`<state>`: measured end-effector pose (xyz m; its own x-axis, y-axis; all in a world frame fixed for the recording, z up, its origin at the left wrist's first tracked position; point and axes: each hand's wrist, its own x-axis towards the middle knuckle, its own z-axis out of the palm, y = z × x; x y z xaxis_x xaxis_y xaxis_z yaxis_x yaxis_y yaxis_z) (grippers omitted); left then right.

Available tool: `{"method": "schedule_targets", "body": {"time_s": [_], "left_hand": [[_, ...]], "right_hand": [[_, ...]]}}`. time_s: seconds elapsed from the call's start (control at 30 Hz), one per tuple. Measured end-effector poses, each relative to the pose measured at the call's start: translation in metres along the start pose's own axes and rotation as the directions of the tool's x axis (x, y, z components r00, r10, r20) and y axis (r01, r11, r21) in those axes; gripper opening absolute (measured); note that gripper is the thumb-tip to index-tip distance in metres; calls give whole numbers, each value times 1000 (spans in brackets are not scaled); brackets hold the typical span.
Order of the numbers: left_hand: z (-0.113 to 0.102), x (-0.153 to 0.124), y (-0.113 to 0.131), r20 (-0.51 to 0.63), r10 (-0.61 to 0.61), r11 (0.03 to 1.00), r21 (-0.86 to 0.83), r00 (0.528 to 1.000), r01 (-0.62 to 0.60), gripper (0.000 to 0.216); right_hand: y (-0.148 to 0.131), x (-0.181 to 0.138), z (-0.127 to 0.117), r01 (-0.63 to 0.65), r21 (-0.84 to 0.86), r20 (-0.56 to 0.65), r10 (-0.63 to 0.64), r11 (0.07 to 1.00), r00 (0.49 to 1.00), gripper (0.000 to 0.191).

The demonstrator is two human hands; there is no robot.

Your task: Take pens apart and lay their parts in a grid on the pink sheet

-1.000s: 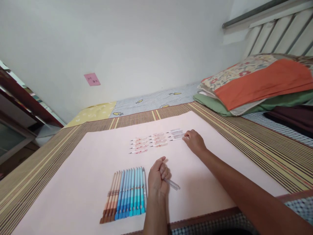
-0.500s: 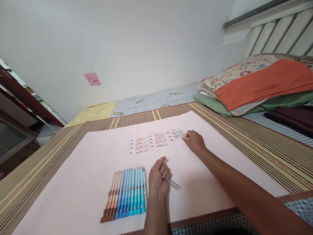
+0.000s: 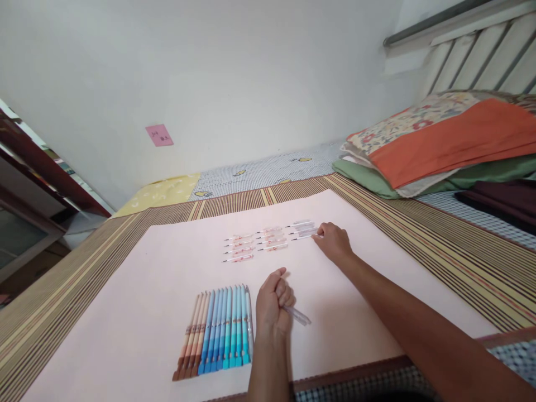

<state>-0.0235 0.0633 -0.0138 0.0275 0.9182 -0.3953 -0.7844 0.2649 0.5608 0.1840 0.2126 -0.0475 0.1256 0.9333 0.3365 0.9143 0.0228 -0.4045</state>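
Note:
My left hand (image 3: 273,301) is closed around a clear pen (image 3: 298,316), whose end sticks out below the fingers to the right. My right hand (image 3: 334,241) reaches farther out, its fingertips pinched on the right end of a slim clear pen (image 3: 305,237) lying on the pale pink sheet (image 3: 167,268). That pen is the nearest in a short stack with grey tints. To its left lie two more groups of clear pens with pinkish-orange marks (image 3: 238,251), dark tips pointing left. Nearer me, a row of brown, blue and turquoise pens (image 3: 215,329) lies side by side, with one clear pen at its right end.
The sheet lies on a striped mat (image 3: 412,237) over checked bedding. Folded cloths and a floral-orange cushion (image 3: 452,137) are piled at the right, below a white radiator (image 3: 498,58). A pink note (image 3: 159,135) is stuck on the wall behind.

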Motion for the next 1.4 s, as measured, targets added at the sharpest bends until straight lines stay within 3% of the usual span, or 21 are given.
{"method": "schedule_targets", "body": {"time_s": [0.27, 0.4, 0.53, 1.4], "left_hand": [[0, 0, -1, -8, 1, 1000, -12, 1000, -1, 42], [-1, 1, -2, 2, -3, 1000, -14, 1000, 4, 41], [-2, 2, -2, 1, 1, 1000, -12, 1000, -1, 43], [-1, 1, -3, -9, 3, 1000, 0, 1000, -3, 41]], "right_hand": [[0, -2, 1, -5, 9, -10, 5, 1000, 1000, 14], [0, -3, 4, 156, 46, -58, -154, 987, 986, 6], [-2, -3, 8, 251, 50, -50, -249, 967, 967, 11], [-8, -3, 10, 229, 44, -62, -226, 972, 972, 18]]}}
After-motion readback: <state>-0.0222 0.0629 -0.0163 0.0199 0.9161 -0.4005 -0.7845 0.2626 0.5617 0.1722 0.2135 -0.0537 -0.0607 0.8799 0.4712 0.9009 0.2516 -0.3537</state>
